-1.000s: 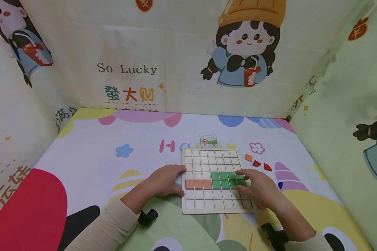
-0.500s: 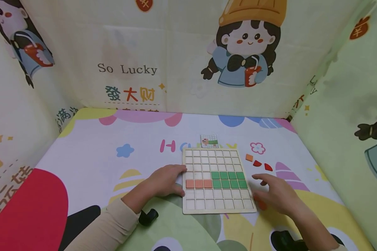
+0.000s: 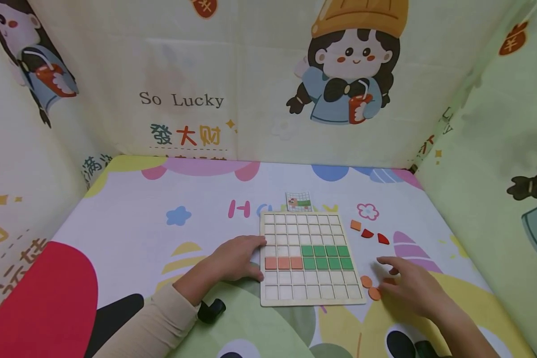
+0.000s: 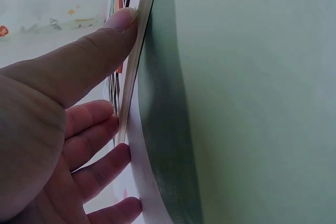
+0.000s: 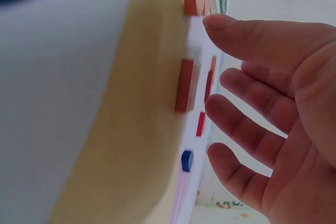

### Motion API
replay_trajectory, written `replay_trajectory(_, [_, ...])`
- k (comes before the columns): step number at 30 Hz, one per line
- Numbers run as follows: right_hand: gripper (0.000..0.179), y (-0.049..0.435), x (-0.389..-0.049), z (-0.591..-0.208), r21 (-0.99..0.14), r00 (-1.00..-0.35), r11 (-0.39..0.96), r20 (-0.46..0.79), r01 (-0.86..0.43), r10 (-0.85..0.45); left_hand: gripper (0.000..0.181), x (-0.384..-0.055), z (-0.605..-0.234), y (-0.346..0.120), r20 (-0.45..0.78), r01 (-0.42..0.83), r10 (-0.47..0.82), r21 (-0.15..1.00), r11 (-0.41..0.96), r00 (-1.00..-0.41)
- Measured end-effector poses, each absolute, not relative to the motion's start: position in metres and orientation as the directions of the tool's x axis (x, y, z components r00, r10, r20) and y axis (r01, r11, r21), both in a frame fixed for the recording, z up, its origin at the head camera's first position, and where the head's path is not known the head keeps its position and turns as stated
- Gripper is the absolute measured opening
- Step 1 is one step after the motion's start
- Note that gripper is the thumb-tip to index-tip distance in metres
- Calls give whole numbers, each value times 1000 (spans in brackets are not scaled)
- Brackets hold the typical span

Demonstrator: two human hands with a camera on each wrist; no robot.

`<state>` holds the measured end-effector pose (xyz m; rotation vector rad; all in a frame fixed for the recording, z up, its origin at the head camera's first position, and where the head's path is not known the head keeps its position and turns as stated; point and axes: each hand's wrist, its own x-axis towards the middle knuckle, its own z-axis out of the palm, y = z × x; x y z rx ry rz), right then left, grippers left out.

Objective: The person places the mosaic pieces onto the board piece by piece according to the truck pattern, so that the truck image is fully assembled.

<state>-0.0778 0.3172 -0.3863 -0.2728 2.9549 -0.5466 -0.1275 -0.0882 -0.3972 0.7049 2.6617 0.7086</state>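
A square wooden grid board (image 3: 279, 292) lies on the table, with green tiles (image 3: 321, 263) in two rows and salmon tiles (image 3: 284, 263) left of the lower one. My left hand (image 3: 235, 258) rests against the board's left edge, thumb and fingertips touching it. Off the right side, my right hand (image 3: 413, 289) hovers with fingers loosely bent and nothing between them. Beneath it is an orange block (image 5: 185, 85), mostly hidden by the hand in the head view. Two orange round pieces (image 3: 374, 294) lie between that hand and the board.
Beyond the board's far edge sits a small picture card (image 3: 299, 202). An orange square (image 3: 355, 225) and two red wedge-like pieces (image 3: 383, 239) lie to the upper right. The right wrist view also has a small blue piece (image 5: 187, 161). Printed cloth walls (image 3: 259, 64) enclose the table.
My right hand has left the green tiles and moved right and toward me, off the board, uncovering the orange round pieces. My left hand stays at the board's edge.
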Motion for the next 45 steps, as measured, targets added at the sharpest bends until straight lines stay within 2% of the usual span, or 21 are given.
replay_trajectory(5, [54, 327, -75, -388, -338, -977, 932, -115, -129, -177, 75, -128, -398, -88, -150, 383, 528, 530, 756, -836])
replay_trajectory(15, [36, 332, -73, -393, -381, -981, 918, -99, -116, -165, 75, -127, -397, -88, -155, 382, 525, 522, 763, -837])
replay_trajectory(29, [33, 324, -79, -395, -392, -975, 916, -159, -83, -156, 75, -127, -397, -88, -168, 368, 519, 528, 765, -838])
replay_trajectory(40, [26, 319, -84, -394, -374, -970, 916, -125, -148, -208, 76, -127, -398, -88, -171, 362, 512, 524, 771, -842])
replay_trajectory(45, [28, 316, -87, -393, -385, -972, 914, -134, -129, -193, 76, -128, -398, -88, -176, 358, 510, 525, 772, -842])
